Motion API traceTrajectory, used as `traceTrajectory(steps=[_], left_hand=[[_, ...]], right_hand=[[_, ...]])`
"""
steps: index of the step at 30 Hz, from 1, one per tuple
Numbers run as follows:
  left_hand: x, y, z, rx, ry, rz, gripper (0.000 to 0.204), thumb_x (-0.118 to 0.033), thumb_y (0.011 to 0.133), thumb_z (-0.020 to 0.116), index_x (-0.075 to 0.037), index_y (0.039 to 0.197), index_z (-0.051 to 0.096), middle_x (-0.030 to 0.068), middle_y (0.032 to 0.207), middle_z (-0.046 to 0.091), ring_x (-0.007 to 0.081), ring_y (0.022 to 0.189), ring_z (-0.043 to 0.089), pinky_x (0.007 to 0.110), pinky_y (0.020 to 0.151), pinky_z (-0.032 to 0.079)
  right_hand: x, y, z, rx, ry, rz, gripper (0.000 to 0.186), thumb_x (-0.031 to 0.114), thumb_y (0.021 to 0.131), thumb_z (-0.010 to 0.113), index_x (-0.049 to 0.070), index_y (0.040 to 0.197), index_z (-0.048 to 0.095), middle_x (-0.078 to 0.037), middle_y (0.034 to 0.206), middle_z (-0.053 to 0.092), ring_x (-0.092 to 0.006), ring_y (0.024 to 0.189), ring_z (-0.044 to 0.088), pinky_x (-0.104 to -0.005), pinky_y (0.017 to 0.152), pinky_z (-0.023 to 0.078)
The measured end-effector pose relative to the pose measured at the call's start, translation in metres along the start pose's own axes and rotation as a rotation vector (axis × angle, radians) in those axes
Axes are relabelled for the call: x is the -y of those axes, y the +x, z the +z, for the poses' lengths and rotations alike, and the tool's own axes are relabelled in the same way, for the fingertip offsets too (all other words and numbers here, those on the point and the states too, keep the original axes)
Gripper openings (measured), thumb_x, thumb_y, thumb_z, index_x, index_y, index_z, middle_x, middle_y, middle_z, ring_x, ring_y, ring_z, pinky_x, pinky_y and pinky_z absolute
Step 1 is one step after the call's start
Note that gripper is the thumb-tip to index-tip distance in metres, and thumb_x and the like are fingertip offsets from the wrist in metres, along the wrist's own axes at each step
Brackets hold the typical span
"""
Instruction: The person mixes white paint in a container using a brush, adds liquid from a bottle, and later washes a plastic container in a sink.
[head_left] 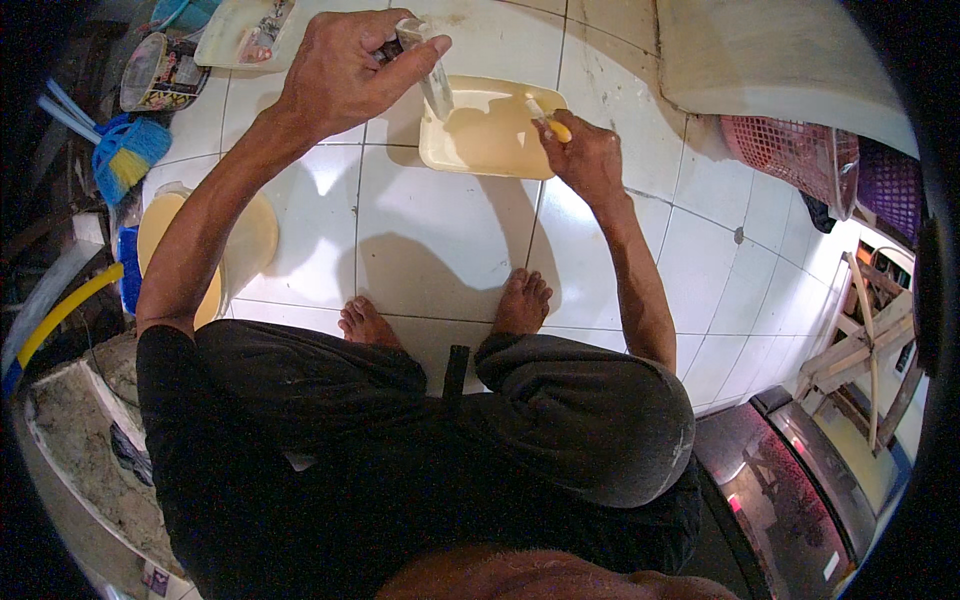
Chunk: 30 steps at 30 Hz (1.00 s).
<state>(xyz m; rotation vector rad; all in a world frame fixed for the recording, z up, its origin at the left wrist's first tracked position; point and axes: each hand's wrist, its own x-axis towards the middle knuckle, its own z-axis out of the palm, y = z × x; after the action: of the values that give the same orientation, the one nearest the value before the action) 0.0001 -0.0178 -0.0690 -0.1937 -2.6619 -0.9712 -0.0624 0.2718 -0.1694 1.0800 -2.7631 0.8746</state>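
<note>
My left hand (355, 75) grips a narrow, greyish, glassy-looking piece (436, 92) between thumb and fingers. Its lower end hangs over the left part of a shallow cream tray (433, 150) on the floor. I cannot make out its exact kind. At the tray's right side, my right hand (588, 162) is closed around a small tool with a yellow handle (560, 130). The tool's pale front end points up over the tray, and its tip is too small to identify. Shadows fall across the tray's inside.
White floor tiles (440, 215) lie under my bare feet. To the left stand a cream bucket (262, 235), a blue-and-yellow brush (130, 155), a patterned bin (160, 75) and another tray (215, 40). Pink basket (785, 150) and wooden pieces (865, 330) are at right.
</note>
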Motion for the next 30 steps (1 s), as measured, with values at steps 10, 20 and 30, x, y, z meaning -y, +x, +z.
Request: traceTrajectory(steps=[10, 20, 30], left_hand=[[0.0, 0.002, -0.004, 0.025, 0.009, 0.022, 0.028, -0.029, 0.088, 0.069, -0.001, 0.081, 0.066, 0.0079, 0.055, 0.058, 0.0126, 0.046, 0.052, 0.03, 0.045, 0.04], [0.001, 0.002, -0.007, -0.006, 0.015, 0.045, 0.031, -0.03, 0.089, 0.067, -0.001, 0.08, 0.065, 0.0075, 0.055, 0.058, 0.0134, 0.046, 0.054, 0.031, 0.045, 0.042], [0.003, 0.003, -0.007, 0.026, 0.059, 0.008, 0.031, -0.031, 0.089, 0.067, -0.002, 0.08, 0.065, 0.0079, 0.057, 0.062, 0.0138, 0.049, 0.06, 0.03, 0.047, 0.046]], right_hand=[[0.033, -0.012, 0.037, 0.133, 0.21, -0.032, 0.021, 0.029, 0.087, 0.066, 0.008, 0.085, 0.067, -0.015, 0.058, 0.061, -0.0331, 0.052, 0.062, -0.0414, 0.048, 0.05], [0.059, -0.004, 0.015, 0.193, 0.349, -0.043, 0.017, 0.02, 0.089, 0.064, 0.004, 0.092, 0.069, -0.013, 0.065, 0.065, -0.0245, 0.055, 0.063, -0.0342, 0.054, 0.05], [0.025, -0.002, 0.034, 0.132, 0.277, -0.005, 0.023, 0.028, 0.088, 0.064, 0.005, 0.091, 0.069, -0.016, 0.064, 0.065, -0.034, 0.056, 0.064, -0.0404, 0.054, 0.053]])
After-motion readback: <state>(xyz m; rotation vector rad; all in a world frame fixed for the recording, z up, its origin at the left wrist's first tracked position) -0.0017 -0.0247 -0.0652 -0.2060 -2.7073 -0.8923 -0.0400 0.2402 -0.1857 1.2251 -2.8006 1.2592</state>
